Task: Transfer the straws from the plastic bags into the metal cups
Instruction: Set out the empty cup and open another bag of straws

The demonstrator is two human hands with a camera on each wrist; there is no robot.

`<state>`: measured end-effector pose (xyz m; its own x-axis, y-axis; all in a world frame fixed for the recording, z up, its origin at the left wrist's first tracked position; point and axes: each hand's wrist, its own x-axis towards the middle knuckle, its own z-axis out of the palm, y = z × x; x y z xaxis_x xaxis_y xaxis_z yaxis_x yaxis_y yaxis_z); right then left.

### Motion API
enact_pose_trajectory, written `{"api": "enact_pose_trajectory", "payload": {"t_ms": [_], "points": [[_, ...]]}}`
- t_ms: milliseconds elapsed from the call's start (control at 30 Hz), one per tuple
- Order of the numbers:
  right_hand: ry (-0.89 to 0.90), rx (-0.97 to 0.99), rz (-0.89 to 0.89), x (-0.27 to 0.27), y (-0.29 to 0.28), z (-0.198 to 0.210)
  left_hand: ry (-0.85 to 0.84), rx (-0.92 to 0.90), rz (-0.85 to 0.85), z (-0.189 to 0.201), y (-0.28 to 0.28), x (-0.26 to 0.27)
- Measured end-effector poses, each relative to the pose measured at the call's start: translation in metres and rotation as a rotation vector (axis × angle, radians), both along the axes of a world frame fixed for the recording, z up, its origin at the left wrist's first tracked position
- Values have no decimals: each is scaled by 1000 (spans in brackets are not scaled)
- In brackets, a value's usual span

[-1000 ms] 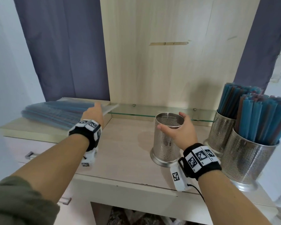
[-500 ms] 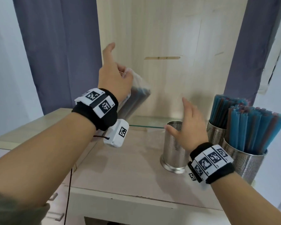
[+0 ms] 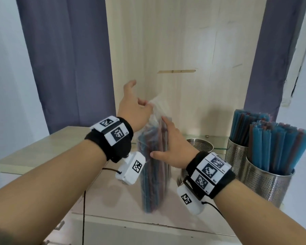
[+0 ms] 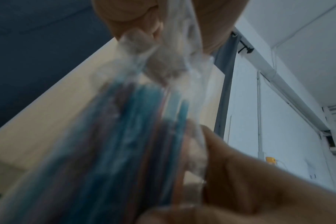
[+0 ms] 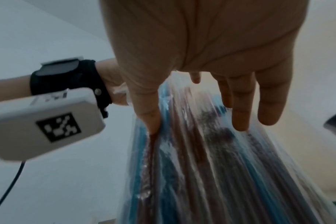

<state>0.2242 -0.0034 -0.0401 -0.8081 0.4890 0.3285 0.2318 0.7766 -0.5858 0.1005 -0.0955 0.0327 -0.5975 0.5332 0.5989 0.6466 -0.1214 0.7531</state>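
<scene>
A clear plastic bag (image 3: 154, 175) of blue and brown straws hangs upright over the counter. My left hand (image 3: 141, 104) pinches its crumpled top, thumb raised. My right hand (image 3: 166, 138) lies with straight fingers against the bag's right side, its thumb low on the front. In the right wrist view the fingers (image 5: 240, 115) lie flat on the plastic bag (image 5: 201, 166). The left wrist view is blurred and shows the plastic bag (image 4: 128, 144) under my curled fingers (image 4: 144, 22). An empty perforated metal cup (image 3: 202, 146) stands behind my right wrist.
Two perforated metal cups (image 3: 237, 156) (image 3: 267, 186) packed with blue and brown straws stand at the right of the wooden counter (image 3: 102, 195). A raised ledge (image 3: 42, 152) lies at the left, a glass shelf (image 3: 219, 147) and wooden panel behind.
My left hand lifted the bag off the left ledge and swung it upright to the middle. My right hand left the empty cup and came against the bag's side.
</scene>
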Motion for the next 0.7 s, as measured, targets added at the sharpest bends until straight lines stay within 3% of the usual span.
{"api": "enact_pose_trajectory", "payload": {"t_ms": [133, 367, 533, 700], "points": [[54, -104, 14, 5, 7, 6, -49, -25, -109, -11, 2, 1], [303, -403, -20, 17, 6, 54, -207, -111, -221, -16, 4, 1], [379, -454, 8, 10, 1, 67, -461, -123, -437, -7, -1, 2], [422, -611, 33, 5, -4, 74, -388, -50, -402, -6, -6, 6]]}}
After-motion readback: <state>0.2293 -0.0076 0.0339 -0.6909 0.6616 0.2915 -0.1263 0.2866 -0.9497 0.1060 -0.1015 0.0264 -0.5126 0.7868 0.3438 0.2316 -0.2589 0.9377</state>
